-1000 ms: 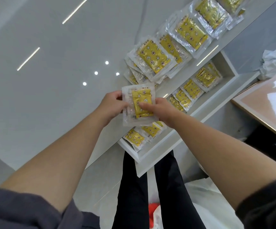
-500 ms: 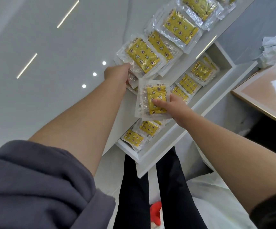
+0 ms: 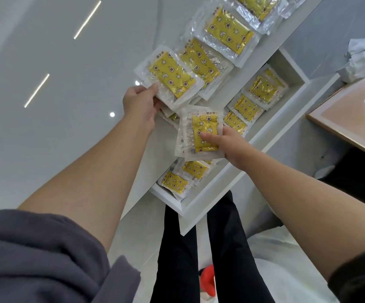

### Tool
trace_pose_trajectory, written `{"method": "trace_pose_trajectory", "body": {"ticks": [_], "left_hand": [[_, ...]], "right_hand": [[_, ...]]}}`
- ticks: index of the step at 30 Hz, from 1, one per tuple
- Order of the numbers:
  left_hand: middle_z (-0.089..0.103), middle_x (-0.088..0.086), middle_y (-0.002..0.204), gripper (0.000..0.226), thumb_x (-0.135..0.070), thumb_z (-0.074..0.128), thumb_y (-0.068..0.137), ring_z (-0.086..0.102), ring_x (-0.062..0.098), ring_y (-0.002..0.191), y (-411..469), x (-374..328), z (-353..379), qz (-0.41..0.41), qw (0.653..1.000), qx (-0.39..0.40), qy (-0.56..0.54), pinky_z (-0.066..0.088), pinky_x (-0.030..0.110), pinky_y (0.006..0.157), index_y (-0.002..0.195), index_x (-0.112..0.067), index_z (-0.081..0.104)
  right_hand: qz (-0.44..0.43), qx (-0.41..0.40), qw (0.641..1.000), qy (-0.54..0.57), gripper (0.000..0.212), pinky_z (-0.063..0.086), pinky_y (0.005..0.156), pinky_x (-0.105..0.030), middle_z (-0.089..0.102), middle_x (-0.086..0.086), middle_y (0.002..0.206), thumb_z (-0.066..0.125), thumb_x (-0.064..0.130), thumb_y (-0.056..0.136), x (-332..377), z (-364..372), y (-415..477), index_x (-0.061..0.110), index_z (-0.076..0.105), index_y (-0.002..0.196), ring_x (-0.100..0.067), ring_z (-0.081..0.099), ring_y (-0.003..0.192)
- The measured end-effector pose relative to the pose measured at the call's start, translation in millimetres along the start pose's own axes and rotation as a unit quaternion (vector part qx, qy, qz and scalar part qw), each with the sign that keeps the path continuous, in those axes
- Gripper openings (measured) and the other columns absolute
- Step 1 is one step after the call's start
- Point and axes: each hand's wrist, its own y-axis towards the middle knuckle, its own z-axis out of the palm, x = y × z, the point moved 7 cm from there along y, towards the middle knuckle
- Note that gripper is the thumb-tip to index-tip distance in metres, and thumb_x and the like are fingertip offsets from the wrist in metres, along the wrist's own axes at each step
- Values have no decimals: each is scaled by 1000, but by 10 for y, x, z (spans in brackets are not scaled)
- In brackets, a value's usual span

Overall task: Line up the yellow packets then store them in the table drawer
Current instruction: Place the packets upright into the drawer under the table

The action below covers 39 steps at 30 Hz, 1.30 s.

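yellow foil sachets in clear plastic sleeves, printed with stars, moons and flower shapes. one held packet (image 3: 199,133) is in the right hand (image 3: 232,147): thumb flat on the yellow face, fingers underneath and hidden. a second sleeve edge shows just behind it. it sits above the table edge and the open drawer (image 3: 210,204). small characters run along its far edge, too small to read.

left hand (image 3: 140,101) pinches the near corner of the nearest row packet (image 3: 170,75), thumb on top. this packet lies on the glossy white table (image 3: 68,106). the row runs far-right along the table edge, overlapping: second packet (image 3: 199,60), third packet (image 3: 229,32), and a fourth cut off by the frame.

drawer packets lie flat: two at the near end (image 3: 175,182), three toward the far end (image 3: 246,107).

far right: crumpled white wrapping (image 3: 361,60) and a wood-toned tabletop (image 3: 352,110). near: black trousers (image 3: 177,248), grey sleeve (image 3: 35,259).
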Motion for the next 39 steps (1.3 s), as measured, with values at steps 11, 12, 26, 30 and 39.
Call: {"method": "trace_pose_trajectory", "body": {"ticks": [11,12,26,30,39], "left_hand": [[72,1,96,17,-1,59,92,68,17,92,-606,475,254,-13,987,117,105,54,40,91,99,-16,65],[72,2,96,17,-1,59,91,69,19,92,-651,570,335,-26,987,122,106,53,42,92,97,-16,65],[72,7,105,13,-12,63,92,69,28,96,-378,2041,1485,-140,982,30,126,54,50,87,102,-20,65],[70,3,110,32,-31,74,75,66,31,102,48,2545,1490,-160,979,-34,124,50,55,91,105,-28,65],[51,4,137,66,-25,77,81,55,23,116,303,2566,1565,-114,963,-169,178,46,35,94,137,-13,45]], "right_hand": [[98,-64,982,-146,43,54,92,-41,70,-8,107,79,28,78,-12,-1228,46,11,63,114,-26,69,96],[96,-69,979,-168,44,53,93,-42,69,-8,108,79,30,78,21,-1340,93,11,62,115,-26,68,97],[31,-60,907,-416,61,46,96,-33,55,-7,134,72,33,85,745,-2583,1021,8,48,136,-26,56,118],[27,-48,904,-425,48,46,87,-31,58,0,120,68,32,89,730,-2761,1313,12,51,129,-19,56,102],[-35,35,864,-502,71,38,106,-36,37,-10,152,64,25,92,625,-2434,1708,8,27,150,-28,40,136]]}}
